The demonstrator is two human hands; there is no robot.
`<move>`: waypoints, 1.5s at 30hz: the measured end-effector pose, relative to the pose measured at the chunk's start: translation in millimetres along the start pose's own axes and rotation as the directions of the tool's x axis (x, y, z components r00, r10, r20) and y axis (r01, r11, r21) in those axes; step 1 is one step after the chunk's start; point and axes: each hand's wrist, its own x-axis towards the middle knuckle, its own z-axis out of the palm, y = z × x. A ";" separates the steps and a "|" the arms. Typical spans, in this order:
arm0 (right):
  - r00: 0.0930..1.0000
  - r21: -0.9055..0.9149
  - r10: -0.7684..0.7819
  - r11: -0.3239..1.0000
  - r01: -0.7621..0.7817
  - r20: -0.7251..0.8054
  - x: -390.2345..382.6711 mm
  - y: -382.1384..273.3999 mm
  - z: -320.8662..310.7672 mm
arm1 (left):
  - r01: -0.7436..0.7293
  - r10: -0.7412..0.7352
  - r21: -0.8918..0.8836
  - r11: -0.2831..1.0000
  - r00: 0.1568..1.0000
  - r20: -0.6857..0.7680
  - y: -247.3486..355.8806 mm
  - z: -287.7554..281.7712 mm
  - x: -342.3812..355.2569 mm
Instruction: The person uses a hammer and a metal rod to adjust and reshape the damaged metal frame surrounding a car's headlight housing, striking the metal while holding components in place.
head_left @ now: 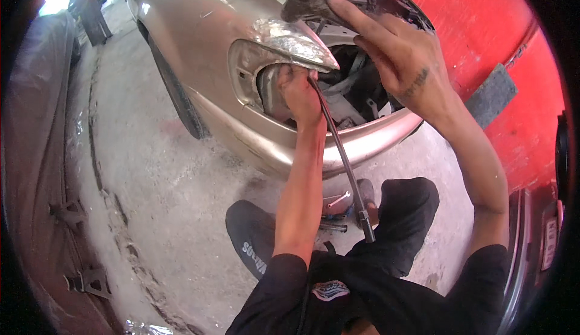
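Observation:
At the empty headlight opening [356, 96] of a gold car, my left hand [301, 93] is closed around the upper end of a long metal bar [341, 151]. Its fingers are partly hidden under the fender edge. The bar slants down toward my legs and ends in a thicker, socket-like tip. Above the opening my right hand [405, 57] grips a hammer [305, 0], whose dark head is raised over the fender [208, 27]. The hammer's handle is mostly hidden by the hand. Bare, shiny metal [290, 38] shows on the fender tip just beneath the hammer head.
A wrench [339, 199] and other tools [333, 226] lie on the concrete floor between my legs. The gold bumper [368, 144] curves below the opening. A red wall [501, 93] stands at right, a covered vehicle [36, 154] at left. Part of another car [525, 256] shows at lower right.

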 end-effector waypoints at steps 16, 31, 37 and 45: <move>0.999 0.066 0.036 0.997 -0.037 0.017 -2.0 -2.3 -4.0 | -0.053 0.053 0.194 0.980 0.999 0.007 0.7 -8.5 7.9; 0.992 -0.094 -0.027 0.995 0.038 0.124 1.5 12.6 6.0 | 0.013 -0.014 0.032 0.999 0.999 0.032 -1.4 -6.8 5.3; 0.997 -0.050 -0.022 0.998 0.026 0.073 -7.7 13.2 13.5 | 0.020 -0.020 0.021 1.000 1.000 0.019 -2.8 -6.2 4.5; 0.993 -0.043 -0.046 0.998 0.051 0.112 2.5 -1.0 6.7 | 0.027 -0.027 0.002 1.000 1.000 0.004 0.9 -4.6 4.9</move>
